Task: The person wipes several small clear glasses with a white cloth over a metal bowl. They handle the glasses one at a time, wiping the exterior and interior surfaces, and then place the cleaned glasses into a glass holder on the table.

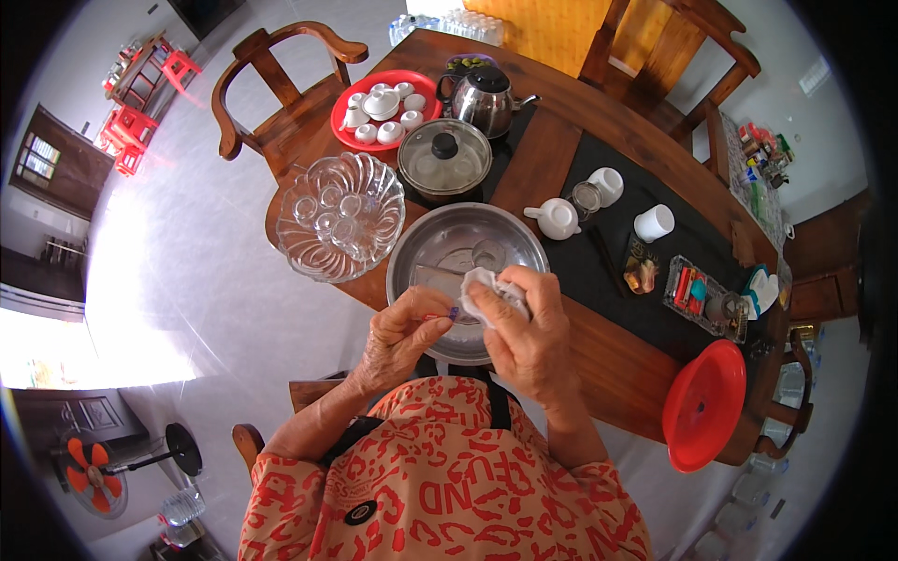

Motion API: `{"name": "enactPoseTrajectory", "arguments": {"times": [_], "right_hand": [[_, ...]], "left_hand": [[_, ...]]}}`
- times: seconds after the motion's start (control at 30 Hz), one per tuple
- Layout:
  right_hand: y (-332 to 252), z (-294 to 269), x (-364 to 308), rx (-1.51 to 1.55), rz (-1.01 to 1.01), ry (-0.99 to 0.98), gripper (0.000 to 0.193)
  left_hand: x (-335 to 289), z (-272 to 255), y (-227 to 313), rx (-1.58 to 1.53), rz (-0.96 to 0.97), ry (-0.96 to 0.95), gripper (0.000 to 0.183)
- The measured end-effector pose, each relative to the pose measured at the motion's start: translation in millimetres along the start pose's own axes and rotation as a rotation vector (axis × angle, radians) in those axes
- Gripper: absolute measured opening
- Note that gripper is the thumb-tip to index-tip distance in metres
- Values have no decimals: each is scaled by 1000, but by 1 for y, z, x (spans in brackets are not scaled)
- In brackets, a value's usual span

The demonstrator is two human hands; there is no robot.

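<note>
My right hand [531,332] is closed on a crumpled white cloth [492,288] above the near part of a steel basin [400,245]. Facing it, my left hand [400,342] pinches a small thing with blue and red on it [453,313]; its kind is too small to make out. Inside the basin, a small clear drinking glass [488,252] is partly visible past the cloth. A thin straight edge shows beside the cloth, and I cannot tell what it belongs to.
Left of the basin stands a glass bowl [297,245] with several small glasses. Beyond are a red tray [340,120] of white teaware, a lidded pot [444,154] and a kettle [491,103]. A white teapot [558,219] and red plastic basin [703,406] are to the right.
</note>
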State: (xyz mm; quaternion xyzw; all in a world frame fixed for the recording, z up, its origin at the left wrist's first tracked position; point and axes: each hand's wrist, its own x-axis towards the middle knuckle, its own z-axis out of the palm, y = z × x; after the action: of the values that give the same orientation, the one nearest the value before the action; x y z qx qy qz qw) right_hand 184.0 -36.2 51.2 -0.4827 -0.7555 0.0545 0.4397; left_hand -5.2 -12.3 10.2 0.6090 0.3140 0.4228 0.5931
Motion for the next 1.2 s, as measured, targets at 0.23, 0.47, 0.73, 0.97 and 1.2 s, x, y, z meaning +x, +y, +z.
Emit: {"name": "enactPoseTrajectory", "arguments": {"times": [0.23,0.47,0.73,0.97,1.2], "right_hand": [[29,-15,-5,180,206,-142,34],[21,-10,2,310,92,-142,38],[35,-17,-3,726,338,-341,27],[52,-26,-16,737,350,-367,22],[39,-17,-3,863,312,-291,27]], "left_hand": [[-3,-2,2,-11,4,-57,7],[4,-8,0,-106,-68,-107,12],[2,-12,-14,-238,-82,-91,18],[7,-10,-12,-437,-45,-53,18],[8,-13,-11,-439,-39,-135,19]]}}
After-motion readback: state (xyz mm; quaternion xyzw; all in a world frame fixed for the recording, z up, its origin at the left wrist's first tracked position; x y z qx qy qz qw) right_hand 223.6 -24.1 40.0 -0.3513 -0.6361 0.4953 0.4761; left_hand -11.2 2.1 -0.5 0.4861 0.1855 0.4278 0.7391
